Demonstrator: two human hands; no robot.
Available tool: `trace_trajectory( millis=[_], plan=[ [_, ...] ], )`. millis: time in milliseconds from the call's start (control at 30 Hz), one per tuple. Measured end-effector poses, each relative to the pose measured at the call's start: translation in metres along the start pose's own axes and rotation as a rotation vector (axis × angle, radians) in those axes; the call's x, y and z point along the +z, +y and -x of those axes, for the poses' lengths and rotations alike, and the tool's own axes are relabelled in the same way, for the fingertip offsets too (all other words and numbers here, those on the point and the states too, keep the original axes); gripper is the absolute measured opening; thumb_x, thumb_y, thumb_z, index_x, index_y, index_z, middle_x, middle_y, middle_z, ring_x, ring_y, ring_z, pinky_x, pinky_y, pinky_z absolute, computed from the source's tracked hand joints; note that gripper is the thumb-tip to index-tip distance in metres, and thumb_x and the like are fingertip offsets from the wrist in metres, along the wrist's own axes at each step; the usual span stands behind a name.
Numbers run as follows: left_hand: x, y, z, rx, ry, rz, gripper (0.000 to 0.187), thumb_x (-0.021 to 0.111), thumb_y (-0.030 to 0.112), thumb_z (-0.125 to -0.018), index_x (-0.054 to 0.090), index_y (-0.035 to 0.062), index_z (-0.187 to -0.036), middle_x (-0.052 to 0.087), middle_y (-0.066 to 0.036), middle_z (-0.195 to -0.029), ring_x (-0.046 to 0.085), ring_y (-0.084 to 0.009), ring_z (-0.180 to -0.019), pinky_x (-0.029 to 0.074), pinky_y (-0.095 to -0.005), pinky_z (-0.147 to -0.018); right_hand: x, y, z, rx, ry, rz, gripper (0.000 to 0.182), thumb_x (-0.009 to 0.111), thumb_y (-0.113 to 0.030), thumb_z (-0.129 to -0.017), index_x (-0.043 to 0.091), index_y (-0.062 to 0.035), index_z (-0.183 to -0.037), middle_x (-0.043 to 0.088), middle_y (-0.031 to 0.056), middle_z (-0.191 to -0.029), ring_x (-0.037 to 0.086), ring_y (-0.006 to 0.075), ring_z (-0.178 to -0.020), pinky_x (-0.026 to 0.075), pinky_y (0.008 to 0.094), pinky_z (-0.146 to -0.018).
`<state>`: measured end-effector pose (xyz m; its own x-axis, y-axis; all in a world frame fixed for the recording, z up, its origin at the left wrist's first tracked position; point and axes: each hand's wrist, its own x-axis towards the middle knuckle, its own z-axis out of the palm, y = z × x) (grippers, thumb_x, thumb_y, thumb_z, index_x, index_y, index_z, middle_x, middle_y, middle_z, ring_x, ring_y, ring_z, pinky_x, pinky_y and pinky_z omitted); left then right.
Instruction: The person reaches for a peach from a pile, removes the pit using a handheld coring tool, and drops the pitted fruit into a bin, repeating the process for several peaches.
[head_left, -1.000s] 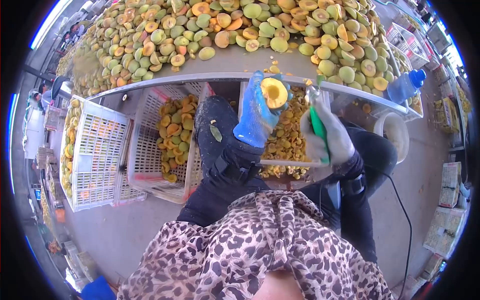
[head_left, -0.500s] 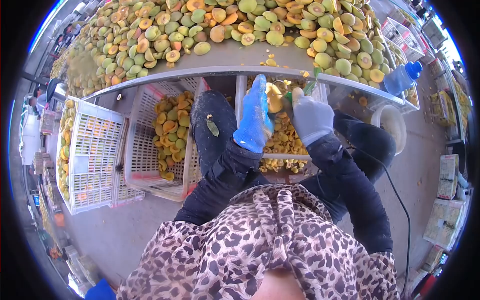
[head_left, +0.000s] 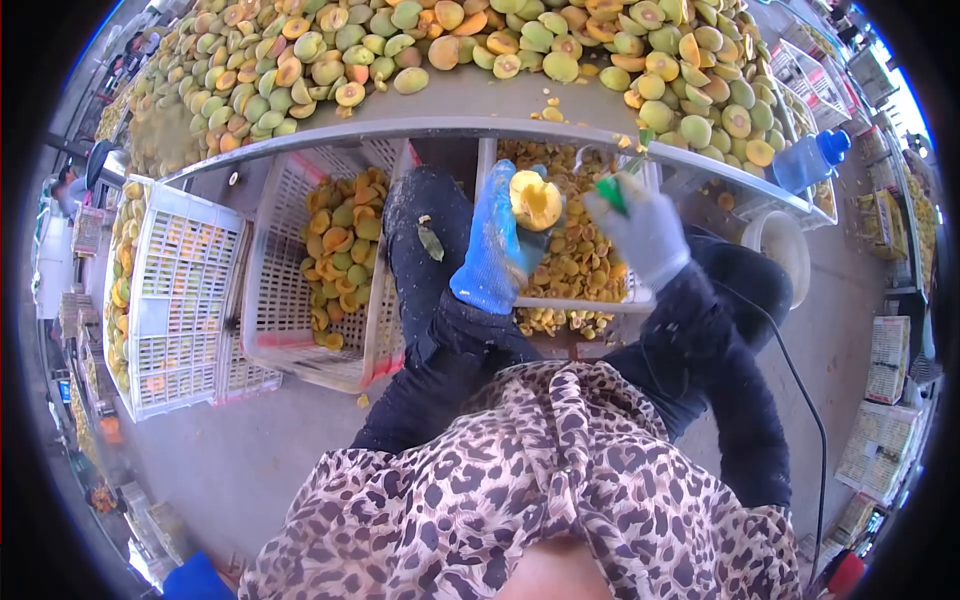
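My left hand (head_left: pixel 492 245), in a blue glove, holds a peach half (head_left: pixel 535 200) with its hollowed yellow cut face turned up. To its right, my right hand (head_left: pixel 640 230), in a pale grey glove, is closed around a green-handled tool (head_left: pixel 612 194). A thin curved metal tip seems to reach from the handle toward the fruit, but motion blurs it. The tool is apart from the peach half. Beneath both hands is a white crate (head_left: pixel 570 303) filled with small yellow fruit scraps (head_left: pixel 580 255).
Halved peaches (head_left: pixel 440 50) are heaped on the metal table (head_left: pixel 400 112) ahead. By my left leg stands a crate (head_left: pixel 275 300) partly filled with fruit halves, with another white crate (head_left: pixel 190 300) beyond. At right are a blue bottle (head_left: pixel 805 162), a bucket (head_left: pixel 780 250) and a cable (head_left: pixel 800 400).
My right hand has moved back to the right and down, away from the peach half. My left hand has turned, so the fruit's hollow face now shows upward.
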<state>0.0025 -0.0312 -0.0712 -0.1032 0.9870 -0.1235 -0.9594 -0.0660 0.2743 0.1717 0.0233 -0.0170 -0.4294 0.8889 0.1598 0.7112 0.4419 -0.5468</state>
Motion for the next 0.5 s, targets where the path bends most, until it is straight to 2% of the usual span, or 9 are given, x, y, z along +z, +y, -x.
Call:
trace_trajectory(
  millis=[67,167,200,267,333,400,433,500],
  plan=[
    [0.000,-0.004,-0.006,0.015,-0.058,-0.038,0.029,0.053,0.026,-0.095,0.050,0.0066,-0.117,0.058,-0.011,-0.110,0.058,-0.0221,-0.101,0.048,-0.0346,-0.092,0.010,-0.032,0.009,-0.061,0.058,-0.406,0.030,0.063,-0.034,-0.084,0.056,-0.0048,-0.086,0.064,0.0170,-0.069,0.063,0.0379,-0.062,0.049,0.0437,-0.054],
    [0.029,-0.011,0.002,0.090,-0.041,-0.346,0.039,0.044,0.033,-0.099,0.050,0.0027,-0.123,0.060,-0.010,-0.105,0.059,-0.0204,-0.098,0.049,-0.0344,-0.089,0.028,-0.047,0.009,-0.085,0.112,-0.238,0.027,0.065,-0.031,-0.081,0.056,-0.0065,-0.086,0.062,0.0153,-0.062,0.063,0.0363,-0.058,0.049,0.0440,-0.053],
    [0.030,-0.008,0.002,0.094,-0.052,-0.351,0.039,0.044,0.033,-0.099,0.050,0.0027,-0.123,0.060,-0.010,-0.105,0.059,-0.0204,-0.098,0.049,-0.0344,-0.089,0.031,-0.050,0.008,-0.092,0.123,-0.239,0.027,0.065,-0.031,-0.081,0.056,-0.0065,-0.086,0.062,0.0153,-0.062,0.063,0.0363,-0.058,0.049,0.0440,-0.053],
    [0.030,-0.002,0.004,-0.134,0.036,-0.233,0.043,0.043,0.036,-0.099,0.051,0.0006,-0.123,0.060,-0.011,-0.104,0.059,-0.0207,-0.094,0.050,-0.0339,-0.086,0.034,-0.054,0.010,-0.188,0.153,-0.040,0.024,0.066,-0.029,-0.079,0.056,-0.0087,-0.087,0.059,0.0141,-0.057,0.062,0.0343,-0.054,0.049,0.0441,-0.051],
    [0.036,0.000,0.008,-0.063,0.034,-0.356,0.045,0.044,0.038,-0.098,0.052,0.0004,-0.122,0.061,-0.012,-0.102,0.060,-0.0208,-0.092,0.051,-0.0331,-0.083,0.035,-0.053,0.009,-0.250,0.171,-0.051,0.022,0.066,-0.028,-0.078,0.056,-0.0107,-0.087,0.057,0.0127,-0.055,0.061,0.0326,-0.051,0.048,0.0438,-0.049],
    [0.036,0.003,0.008,-0.061,0.095,-0.348,0.046,0.044,0.039,-0.098,0.052,0.0002,-0.121,0.061,-0.013,-0.102,0.060,-0.0201,-0.091,0.051,-0.0318,-0.080,0.033,-0.053,0.008,-0.276,0.065,-0.132,0.022,0.066,-0.028,-0.078,0.055,-0.0107,-0.086,0.057,0.0123,-0.054,0.060,0.0326,-0.050,0.046,0.0433,-0.047],
    [0.037,0.006,0.011,-0.025,0.064,-0.403,0.046,0.044,0.040,-0.098,0.053,0.0013,-0.121,0.061,-0.013,-0.102,0.060,-0.0193,-0.090,0.052,-0.0308,-0.079,0.030,-0.055,0.007,-0.259,0.010,-0.164,0.025,0.069,-0.018,-0.070,0.057,-0.0087,-0.090,0.058,0.0152,-0.060,0.062,0.0344,-0.058,0.049,0.0415,-0.052],
    [0.040,0.013,0.018,0.000,0.098,-0.386,0.045,0.045,0.039,-0.097,0.052,0.0013,-0.121,0.061,-0.012,-0.104,0.060,-0.0194,-0.092,0.051,-0.0313,-0.082,0.029,-0.059,0.006,-0.323,0.006,-0.171,0.025,0.070,-0.019,-0.070,0.057,-0.0095,-0.089,0.058,0.0141,-0.060,0.062,0.0333,-0.057,0.049,0.0409,-0.051]
  ],
)
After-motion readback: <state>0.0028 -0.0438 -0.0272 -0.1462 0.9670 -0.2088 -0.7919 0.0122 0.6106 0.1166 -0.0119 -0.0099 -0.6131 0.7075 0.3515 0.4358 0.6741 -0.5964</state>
